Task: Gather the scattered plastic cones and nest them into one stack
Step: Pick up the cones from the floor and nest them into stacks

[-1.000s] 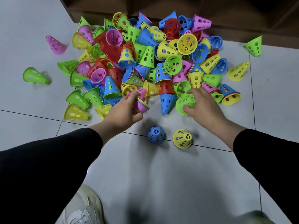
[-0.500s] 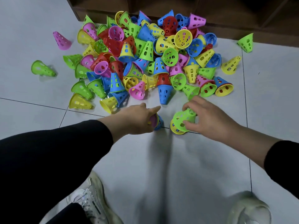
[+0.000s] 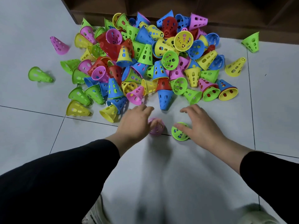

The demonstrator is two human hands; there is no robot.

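A pink cone [image 3: 156, 128] and a green cone [image 3: 179, 133] stand at frame centre below the pile [image 3: 150, 62]; the left hand [image 3: 135, 124] loosely touches pink, the right hand [image 3: 198, 125], fingers spread, rests on green, on the floor [image 3: 161, 167]

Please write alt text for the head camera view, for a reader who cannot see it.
Two bare hands reach over a grey tiled floor: the left hand is beside a pink cone, the right hand touches a green cone. Beyond them lies a large pile of colourful perforated plastic cones against dark wooden furniture.
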